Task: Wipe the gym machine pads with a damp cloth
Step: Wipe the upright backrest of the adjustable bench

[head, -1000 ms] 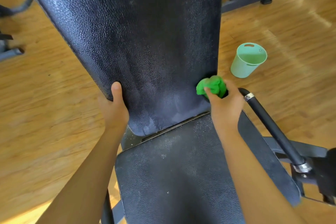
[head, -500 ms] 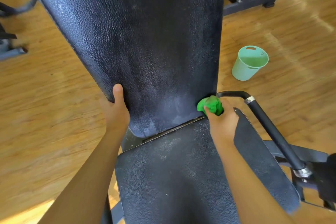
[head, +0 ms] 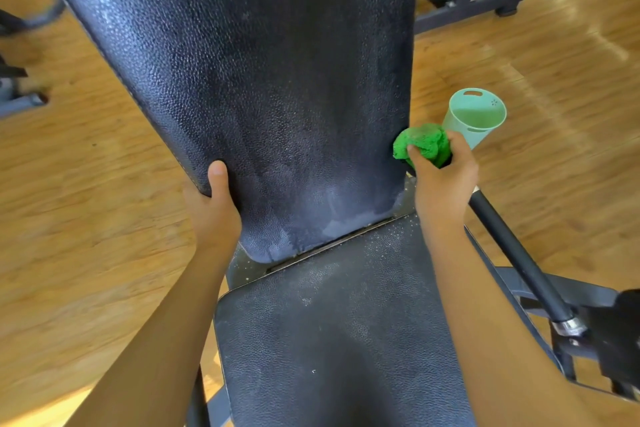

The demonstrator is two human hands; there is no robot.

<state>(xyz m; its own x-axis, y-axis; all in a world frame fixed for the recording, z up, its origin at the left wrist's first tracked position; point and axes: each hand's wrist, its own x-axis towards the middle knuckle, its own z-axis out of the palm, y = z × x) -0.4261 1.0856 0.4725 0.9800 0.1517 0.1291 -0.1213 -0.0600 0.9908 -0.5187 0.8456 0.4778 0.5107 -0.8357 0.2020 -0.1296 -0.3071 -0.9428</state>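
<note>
Fingers (head: 415, 155) of the right hand (head: 445, 184) clench a bunched green cloth (head: 420, 144) against the right edge of the backrest pad (head: 277, 80), near its lower end. That pad's long axis runs up and away, so its face lies left of the cloth. The left hand (head: 214, 211) grips its left edge. Two pads show, the backrest and the seat pad (head: 339, 340) just below it; one cloth; one mint bucket (head: 465, 130) to the backrest's right.

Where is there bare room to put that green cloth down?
The seat pad lies bare between the forearms, below the back pad. The wooden floor left of the left hand is open too. Crowded: the right side, with the right hand, green cloth, mint bucket and black handle bar.
</note>
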